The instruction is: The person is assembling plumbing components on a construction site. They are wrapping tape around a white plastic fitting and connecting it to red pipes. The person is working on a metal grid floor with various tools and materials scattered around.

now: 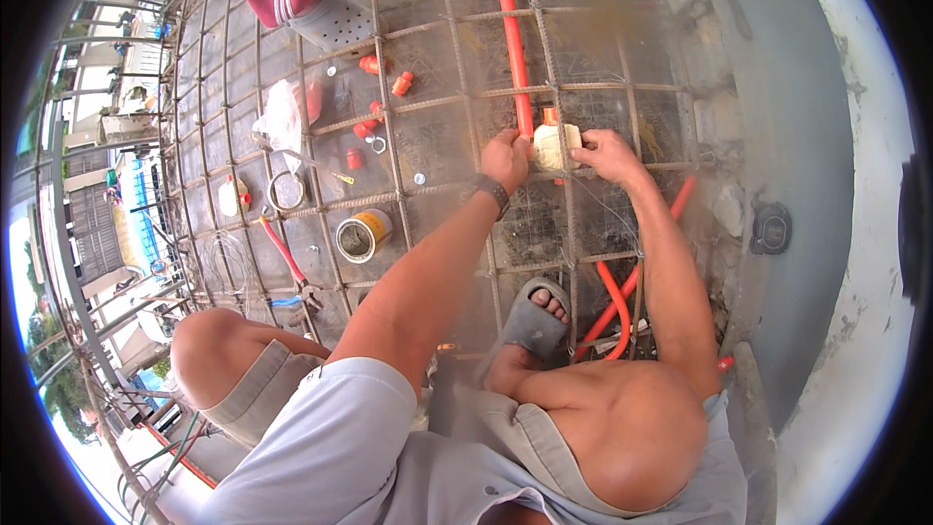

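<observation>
My left hand [505,157] is closed at the near end of a long orange pipe [511,34], with its fingertips against the left side of a cream-coloured box [555,148]. An orange fitting [550,116] sticks up from the far side of this box. My right hand [607,154] grips the box's right edge between thumb and fingers. The box sits within the rebar grid [466,97], next to a bar crossing. My fingers hide the joint between pipe and box.
Left of my hands are an open yellow can [363,235], red-handled pliers [284,251], a tape roll [286,191], a plastic bag [280,119] and several orange fittings [402,85]. Another person's shoe [335,21] stands far left. Orange pipes [618,311] lie beside my foot; a grey wall [797,185] bounds the right.
</observation>
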{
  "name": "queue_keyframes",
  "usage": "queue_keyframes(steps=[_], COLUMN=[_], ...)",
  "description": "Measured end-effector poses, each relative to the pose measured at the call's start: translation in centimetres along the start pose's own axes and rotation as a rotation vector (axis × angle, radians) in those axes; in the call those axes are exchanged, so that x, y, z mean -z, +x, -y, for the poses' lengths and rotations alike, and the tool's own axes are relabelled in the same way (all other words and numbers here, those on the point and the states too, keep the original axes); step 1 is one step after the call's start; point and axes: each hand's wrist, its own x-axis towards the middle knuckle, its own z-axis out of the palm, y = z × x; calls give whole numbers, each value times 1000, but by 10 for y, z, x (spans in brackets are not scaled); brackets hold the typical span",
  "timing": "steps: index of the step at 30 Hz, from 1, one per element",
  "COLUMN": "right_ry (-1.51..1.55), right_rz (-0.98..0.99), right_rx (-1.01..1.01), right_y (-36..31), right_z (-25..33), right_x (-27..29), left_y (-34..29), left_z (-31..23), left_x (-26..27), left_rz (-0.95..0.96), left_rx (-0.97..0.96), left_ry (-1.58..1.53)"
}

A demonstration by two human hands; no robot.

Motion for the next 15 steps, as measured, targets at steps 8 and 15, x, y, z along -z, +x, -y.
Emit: queue_keyframes(steps=[8,15], right_ry=[22,15], right_rz=[-13,0], right_rx=[-25,-67], right_y=[0,-1], right_z=[0,5], right_x=[-2,-1], left_y=[9,3], left_z=[9,4], left_x=[3,3], left_rz=[129,74], left_rx=[119,52], left_ry=[-30,-21])
